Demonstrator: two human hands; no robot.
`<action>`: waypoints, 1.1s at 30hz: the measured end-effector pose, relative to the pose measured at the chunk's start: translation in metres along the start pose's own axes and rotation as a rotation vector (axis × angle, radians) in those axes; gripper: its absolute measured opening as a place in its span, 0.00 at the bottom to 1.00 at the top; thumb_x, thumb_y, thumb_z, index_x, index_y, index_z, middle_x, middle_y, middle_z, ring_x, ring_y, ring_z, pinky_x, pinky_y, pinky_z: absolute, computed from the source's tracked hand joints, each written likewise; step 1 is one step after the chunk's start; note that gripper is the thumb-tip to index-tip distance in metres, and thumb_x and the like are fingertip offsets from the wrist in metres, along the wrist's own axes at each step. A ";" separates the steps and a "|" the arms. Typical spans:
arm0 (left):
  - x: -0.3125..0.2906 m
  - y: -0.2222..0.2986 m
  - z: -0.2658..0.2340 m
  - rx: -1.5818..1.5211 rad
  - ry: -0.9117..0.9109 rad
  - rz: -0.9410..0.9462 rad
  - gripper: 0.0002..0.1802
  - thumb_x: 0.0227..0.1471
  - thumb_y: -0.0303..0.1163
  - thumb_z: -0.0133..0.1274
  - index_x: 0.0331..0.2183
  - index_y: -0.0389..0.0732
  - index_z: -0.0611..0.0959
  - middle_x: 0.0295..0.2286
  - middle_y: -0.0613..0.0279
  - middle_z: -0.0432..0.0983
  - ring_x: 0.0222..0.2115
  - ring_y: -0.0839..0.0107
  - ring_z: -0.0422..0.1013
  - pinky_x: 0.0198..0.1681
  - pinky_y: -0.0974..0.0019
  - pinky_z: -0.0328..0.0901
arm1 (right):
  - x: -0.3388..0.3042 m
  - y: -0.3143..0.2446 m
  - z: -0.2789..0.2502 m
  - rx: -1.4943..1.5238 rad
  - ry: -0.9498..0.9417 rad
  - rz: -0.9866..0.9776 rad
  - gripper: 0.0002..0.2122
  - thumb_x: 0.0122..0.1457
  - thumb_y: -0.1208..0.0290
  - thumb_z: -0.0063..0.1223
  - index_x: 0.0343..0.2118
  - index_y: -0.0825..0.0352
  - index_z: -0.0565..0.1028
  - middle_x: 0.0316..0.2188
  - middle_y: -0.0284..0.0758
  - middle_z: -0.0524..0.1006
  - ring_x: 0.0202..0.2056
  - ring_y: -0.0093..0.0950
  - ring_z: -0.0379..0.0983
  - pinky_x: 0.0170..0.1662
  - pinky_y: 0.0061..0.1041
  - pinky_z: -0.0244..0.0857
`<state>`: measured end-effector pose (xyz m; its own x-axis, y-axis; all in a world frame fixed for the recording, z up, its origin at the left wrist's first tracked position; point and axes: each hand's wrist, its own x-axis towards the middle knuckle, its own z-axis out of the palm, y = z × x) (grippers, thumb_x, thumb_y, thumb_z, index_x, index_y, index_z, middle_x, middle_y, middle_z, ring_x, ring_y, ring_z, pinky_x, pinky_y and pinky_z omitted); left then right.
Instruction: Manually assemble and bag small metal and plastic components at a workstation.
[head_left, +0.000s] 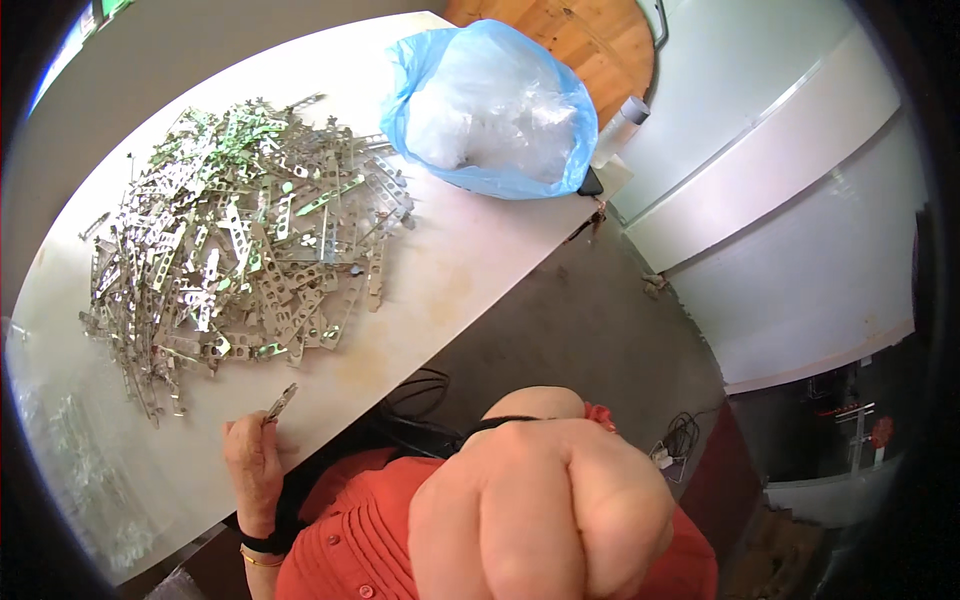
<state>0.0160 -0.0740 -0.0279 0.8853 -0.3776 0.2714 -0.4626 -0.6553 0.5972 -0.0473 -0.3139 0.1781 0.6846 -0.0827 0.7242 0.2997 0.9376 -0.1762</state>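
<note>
Between the thumb and fingers of my left hand (252, 460), at the table's near edge, is a small perforated metal strip (282, 402); its upper end sticks out above the fingers. My right hand (540, 510) is closed and raised very close to the camera, in front of my red shirt. Its knuckles face up, and whatever its fingers hold, if anything, is hidden. Beyond my left hand, a large heap of loose perforated metal strips (275, 285) spreads over the white table (430, 285). Many strips overlap at all angles.
A blue plastic bag (400, 75) holding clear plastic stands at the table's far right, beside a bottle with a grey cap (622, 128). A round wooden top (590, 45) lies behind. Dark cables (680, 440) rest on the floor at right.
</note>
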 end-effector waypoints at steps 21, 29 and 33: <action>0.006 0.006 -0.003 -0.027 -0.007 0.010 0.01 0.54 0.23 0.53 0.32 0.38 0.77 0.24 0.56 0.72 0.26 0.56 0.67 0.36 0.59 0.59 | 0.062 -0.140 -0.291 -2.086 0.589 0.053 0.08 0.58 0.69 0.60 0.31 0.71 0.78 0.25 0.37 0.80 0.27 0.27 0.76 0.34 0.28 0.70; 0.004 0.001 -0.001 0.010 -0.008 0.008 0.02 0.54 0.23 0.53 0.33 0.38 0.78 0.25 0.57 0.73 0.28 0.56 0.68 0.36 0.58 0.59 | 0.089 -0.121 -0.313 -2.295 0.658 0.256 0.15 0.56 0.59 0.60 0.30 0.70 0.79 0.25 0.43 0.81 0.31 0.40 0.79 0.39 0.35 0.70; 0.004 0.001 -0.001 -0.001 -0.004 0.012 0.02 0.54 0.24 0.52 0.33 0.38 0.78 0.25 0.57 0.73 0.28 0.57 0.68 0.36 0.59 0.59 | 0.086 -0.129 -0.329 -2.310 0.641 0.247 0.13 0.57 0.60 0.57 0.31 0.68 0.79 0.26 0.42 0.81 0.32 0.41 0.78 0.39 0.37 0.70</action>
<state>0.0195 -0.0755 -0.0258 0.8795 -0.3882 0.2752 -0.4730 -0.6499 0.5949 0.1915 -0.5532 0.0443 0.7071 -0.5413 0.4551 -0.1430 -0.7397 -0.6576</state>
